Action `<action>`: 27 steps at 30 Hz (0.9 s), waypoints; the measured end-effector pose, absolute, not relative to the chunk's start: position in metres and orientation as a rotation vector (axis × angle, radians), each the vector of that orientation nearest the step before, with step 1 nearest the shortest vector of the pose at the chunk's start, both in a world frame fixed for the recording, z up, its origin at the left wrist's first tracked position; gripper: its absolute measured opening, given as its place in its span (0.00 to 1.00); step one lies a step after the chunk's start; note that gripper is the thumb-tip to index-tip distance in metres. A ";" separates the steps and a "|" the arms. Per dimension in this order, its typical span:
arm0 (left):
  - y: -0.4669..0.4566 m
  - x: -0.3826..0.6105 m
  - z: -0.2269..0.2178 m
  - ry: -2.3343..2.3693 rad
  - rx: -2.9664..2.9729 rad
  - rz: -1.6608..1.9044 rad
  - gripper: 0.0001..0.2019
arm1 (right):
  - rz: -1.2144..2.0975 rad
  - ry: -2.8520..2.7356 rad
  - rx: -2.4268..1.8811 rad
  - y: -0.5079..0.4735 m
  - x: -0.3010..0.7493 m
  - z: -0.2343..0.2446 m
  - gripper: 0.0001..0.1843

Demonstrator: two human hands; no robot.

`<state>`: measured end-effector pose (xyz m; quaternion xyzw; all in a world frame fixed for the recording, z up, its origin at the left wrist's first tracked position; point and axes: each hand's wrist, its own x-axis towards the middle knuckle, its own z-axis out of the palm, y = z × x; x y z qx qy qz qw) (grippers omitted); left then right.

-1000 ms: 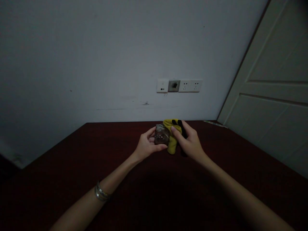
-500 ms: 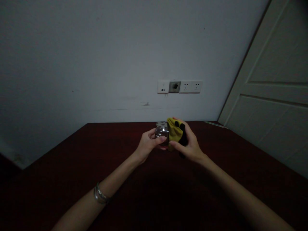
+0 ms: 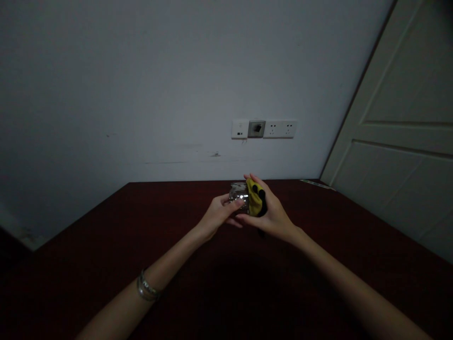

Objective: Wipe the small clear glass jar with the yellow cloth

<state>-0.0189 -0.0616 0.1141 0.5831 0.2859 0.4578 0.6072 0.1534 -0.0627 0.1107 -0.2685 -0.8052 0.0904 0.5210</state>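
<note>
My left hand [image 3: 221, 215] is closed around a small clear, shiny container [image 3: 239, 192] that looks like a glass or plastic cup or jar, lying on its side. Pressed to the container's right end is a yellow and black cloth [image 3: 255, 198], bunched up. My right hand [image 3: 274, 212] is wrapped round that cloth, its thumb below and its fingers behind. Both hands are close together over the far part of the table. The cloth hides the container's right end, and my fingers cover part of its underside.
A dark red table [image 3: 170, 203] reaches back to a pale wall [image 3: 159, 94]. White sockets [image 3: 279, 129] and a grey wall plate [image 3: 256, 129] are set in the wall. At the right is a panelled door [image 3: 403, 156]. A thin flat strip [image 3: 317, 184] lies at the table's back right.
My right hand has shifted left with the cloth, closer to my left hand, and its thumb now reaches under the container. My left hand has hardly moved.
</note>
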 end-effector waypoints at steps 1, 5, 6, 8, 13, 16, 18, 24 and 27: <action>-0.060 -0.020 0.114 0.653 1.384 1.031 0.30 | 0.253 -1.906 -0.651 -0.063 0.154 0.111 0.49; -0.057 -0.024 0.117 0.602 1.515 0.977 0.33 | 0.471 -1.756 -0.685 -0.063 0.152 0.110 0.47; -0.056 -0.025 0.117 0.589 1.543 0.997 0.35 | 0.529 -1.715 -0.693 -0.063 0.152 0.110 0.47; -0.056 -0.025 0.118 0.598 1.591 1.061 0.40 | 0.638 -1.644 -0.701 -0.063 0.149 0.110 0.46; -0.058 -0.021 0.114 0.616 1.631 1.120 0.45 | 0.773 -1.595 -0.703 -0.066 0.145 0.111 0.41; -0.059 -0.018 0.112 0.596 1.601 1.174 0.39 | 0.753 -1.642 -0.711 -0.068 0.144 0.112 0.40; -0.059 -0.017 0.112 0.612 1.578 1.215 0.37 | 0.718 -1.704 -0.731 -0.069 0.145 0.114 0.39; -0.059 -0.017 0.109 0.667 1.600 1.288 0.40 | 0.442 -1.921 -0.845 -0.070 0.154 0.121 0.31; -0.058 -0.018 0.108 0.661 1.681 1.308 0.41 | 0.288 -1.962 -0.822 -0.070 0.157 0.123 0.27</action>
